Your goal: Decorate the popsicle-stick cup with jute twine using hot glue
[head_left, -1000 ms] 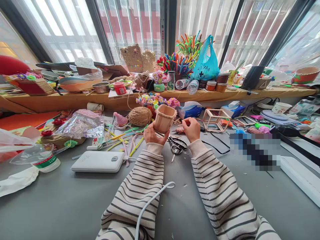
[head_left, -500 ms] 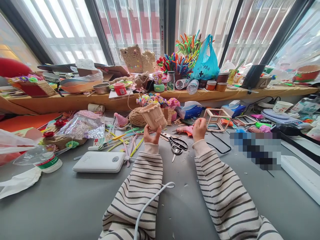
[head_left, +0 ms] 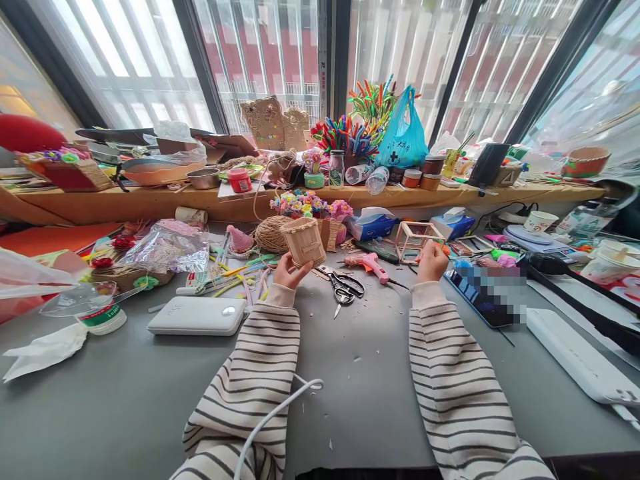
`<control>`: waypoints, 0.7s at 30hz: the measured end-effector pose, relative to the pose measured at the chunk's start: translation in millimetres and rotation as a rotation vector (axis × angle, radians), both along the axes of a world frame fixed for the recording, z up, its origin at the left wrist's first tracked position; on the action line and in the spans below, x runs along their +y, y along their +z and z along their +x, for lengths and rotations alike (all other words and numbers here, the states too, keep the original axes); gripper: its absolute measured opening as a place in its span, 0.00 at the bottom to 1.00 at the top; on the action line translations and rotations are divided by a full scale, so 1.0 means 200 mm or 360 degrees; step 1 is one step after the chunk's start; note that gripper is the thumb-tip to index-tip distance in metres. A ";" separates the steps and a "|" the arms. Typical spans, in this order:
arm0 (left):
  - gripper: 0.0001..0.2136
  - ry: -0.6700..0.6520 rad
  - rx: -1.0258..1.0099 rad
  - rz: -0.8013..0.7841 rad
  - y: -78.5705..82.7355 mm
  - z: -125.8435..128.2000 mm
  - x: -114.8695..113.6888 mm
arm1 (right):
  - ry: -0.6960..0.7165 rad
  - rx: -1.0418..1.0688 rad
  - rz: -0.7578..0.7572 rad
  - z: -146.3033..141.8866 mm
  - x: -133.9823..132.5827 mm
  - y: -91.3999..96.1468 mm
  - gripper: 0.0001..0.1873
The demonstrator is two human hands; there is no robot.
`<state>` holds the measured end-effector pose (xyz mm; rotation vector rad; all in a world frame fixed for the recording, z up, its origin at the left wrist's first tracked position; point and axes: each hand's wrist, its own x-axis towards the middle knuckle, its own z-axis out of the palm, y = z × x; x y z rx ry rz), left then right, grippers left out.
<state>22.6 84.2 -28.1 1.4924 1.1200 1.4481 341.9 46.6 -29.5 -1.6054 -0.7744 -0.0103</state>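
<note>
A small cup-shaped wooden container [head_left: 304, 241] with slatted sides and a rough rim rests tilted in my left hand [head_left: 289, 272], fingers and thumb at its base. My right hand [head_left: 432, 261] is closed in front of the small wooden stick frame [head_left: 416, 239]; whatever its fingers hold, if anything, is hidden. Between the hands lie the pink hot glue gun [head_left: 374, 265] and the black-handled scissors [head_left: 346, 288], which are apart from both hands.
Behind the container sits a ball of twine [head_left: 273, 233]. A white power bank [head_left: 197, 316] lies left, a dark phone [head_left: 477, 293] and a white power strip [head_left: 575, 353] right. The crowded shelf [head_left: 240, 207] runs along the back; a white cable [head_left: 270, 417] crosses my left sleeve.
My right hand has moved to the right, away from the glue gun, which now shows fully. My left hand has shifted slightly left with the container. The camera view has turned a little.
</note>
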 end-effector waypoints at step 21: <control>0.32 -0.0451 0.0672 0.0019 -0.02 -0.10 -0.05 | 0.0099 0.0303 -0.0226 0.04 -0.14 -0.09 0.17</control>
